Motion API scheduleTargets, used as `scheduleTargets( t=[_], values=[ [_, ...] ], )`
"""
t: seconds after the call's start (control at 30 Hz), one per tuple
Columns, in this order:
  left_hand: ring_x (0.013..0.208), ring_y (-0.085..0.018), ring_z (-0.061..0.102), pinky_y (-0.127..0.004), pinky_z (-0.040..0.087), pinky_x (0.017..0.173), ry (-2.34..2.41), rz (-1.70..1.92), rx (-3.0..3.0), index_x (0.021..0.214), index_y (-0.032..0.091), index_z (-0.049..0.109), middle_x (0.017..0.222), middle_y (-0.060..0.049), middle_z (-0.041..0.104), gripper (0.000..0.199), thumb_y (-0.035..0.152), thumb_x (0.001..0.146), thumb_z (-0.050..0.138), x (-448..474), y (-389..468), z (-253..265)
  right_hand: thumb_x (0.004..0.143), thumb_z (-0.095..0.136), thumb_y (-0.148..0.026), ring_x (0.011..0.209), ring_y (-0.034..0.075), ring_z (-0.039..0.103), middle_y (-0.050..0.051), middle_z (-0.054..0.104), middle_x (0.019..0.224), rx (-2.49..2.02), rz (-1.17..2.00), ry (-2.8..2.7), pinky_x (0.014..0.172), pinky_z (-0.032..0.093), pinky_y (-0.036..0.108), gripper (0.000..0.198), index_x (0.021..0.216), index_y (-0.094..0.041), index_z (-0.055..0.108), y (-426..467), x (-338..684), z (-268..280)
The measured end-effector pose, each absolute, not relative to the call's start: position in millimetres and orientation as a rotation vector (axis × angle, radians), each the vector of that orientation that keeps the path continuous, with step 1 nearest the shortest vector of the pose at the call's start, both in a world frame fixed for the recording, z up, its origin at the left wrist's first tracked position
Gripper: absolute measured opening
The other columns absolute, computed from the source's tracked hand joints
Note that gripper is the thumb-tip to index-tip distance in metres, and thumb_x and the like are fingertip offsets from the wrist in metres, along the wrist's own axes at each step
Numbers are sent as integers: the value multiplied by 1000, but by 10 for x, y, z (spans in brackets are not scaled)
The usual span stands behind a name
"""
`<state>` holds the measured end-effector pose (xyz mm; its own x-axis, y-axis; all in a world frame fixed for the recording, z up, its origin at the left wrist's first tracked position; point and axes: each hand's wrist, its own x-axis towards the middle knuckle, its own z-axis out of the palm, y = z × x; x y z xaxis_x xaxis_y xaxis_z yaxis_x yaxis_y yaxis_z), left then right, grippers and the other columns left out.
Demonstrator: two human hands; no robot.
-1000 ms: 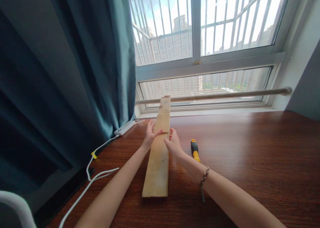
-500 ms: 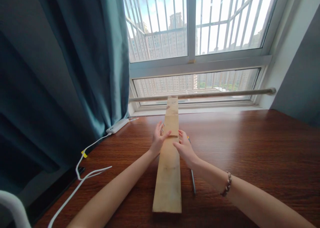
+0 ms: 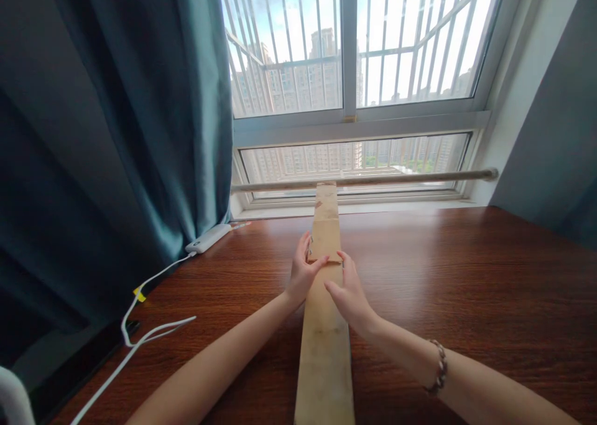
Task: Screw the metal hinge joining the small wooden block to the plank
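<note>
A long, pale wooden board (image 3: 325, 356) runs from the bottom edge toward the window, its near end out of frame. Across its far half lies a shorter wooden piece (image 3: 325, 238), whose near edge makes a step between my hands. My left hand (image 3: 305, 272) grips the left side at that step, thumb on top. Small metal bits (image 3: 310, 248) show by its fingertips, too small to name. From the right, my right hand (image 3: 352, 293) holds the long board, thumb over the top and fingers along the edge.
Beneath everything is a brown wood-grain table (image 3: 420, 288). A white power strip (image 3: 208, 238) and white cables (image 3: 153, 331) lie to the left, beside a blue curtain (image 3: 200, 132). A horizontal rail (image 3: 410, 179) crosses in front of the barred window at the back.
The board has shifted right and nearer in view, and its near end has left the frame. The thin metal rod on the table to its right is now hidden. Both hands keep their hold.
</note>
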<state>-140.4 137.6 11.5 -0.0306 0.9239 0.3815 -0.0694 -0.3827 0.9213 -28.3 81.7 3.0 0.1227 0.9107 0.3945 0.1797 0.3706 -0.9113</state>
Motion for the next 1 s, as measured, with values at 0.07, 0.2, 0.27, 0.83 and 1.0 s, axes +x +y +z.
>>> scheduleTargets(
  t=[0.07, 0.2, 0.27, 0.83, 1.0],
  values=[
    [123, -29, 45, -42, 39, 101, 938, 1531, 1456, 134, 23, 38, 138, -11, 44, 76, 29, 67, 74, -1420, 1347, 152, 66, 50, -20, 122, 25, 41, 13, 44, 125, -1098, 727, -1344, 108, 32, 42, 61, 125, -16, 36, 734, -305, 118],
    [124, -29, 45, -42, 38, 102, 920, 1570, 1496, 134, 23, 39, 139, -11, 44, 75, 28, 68, 74, -1434, 1500, 220, 65, 50, -19, 125, 24, 37, 12, 42, 129, -1084, 704, -1362, 111, 28, 40, 63, 127, -16, 35, 823, -328, 266],
    [124, -29, 45, -42, 38, 102, 892, 1593, 1510, 133, 22, 40, 137, -11, 46, 74, 27, 67, 74, -1432, 1650, 251, 65, 51, -18, 125, 24, 38, 13, 42, 129, -1093, 701, -1366, 111, 28, 40, 63, 126, -16, 35, 984, -329, 292],
    [126, -27, 41, -38, 35, 103, 867, 1605, 1466, 136, 20, 32, 141, -14, 37, 87, 18, 60, 75, -1209, 2015, 160, 68, 54, -18, 124, 27, 42, 15, 46, 133, -1146, 560, -1531, 108, 31, 45, 71, 135, -13, 31, 1458, -134, 106],
    [129, -29, 38, -39, 35, 103, 925, 1571, 1462, 140, 25, 25, 144, -13, 31, 102, 21, 55, 80, -1218, 2011, 132, 69, 53, -17, 132, 31, 30, 18, 39, 137, -1162, 379, -1585, 111, 21, 51, 72, 137, -10, 30, 1430, -206, 56]
  ],
)
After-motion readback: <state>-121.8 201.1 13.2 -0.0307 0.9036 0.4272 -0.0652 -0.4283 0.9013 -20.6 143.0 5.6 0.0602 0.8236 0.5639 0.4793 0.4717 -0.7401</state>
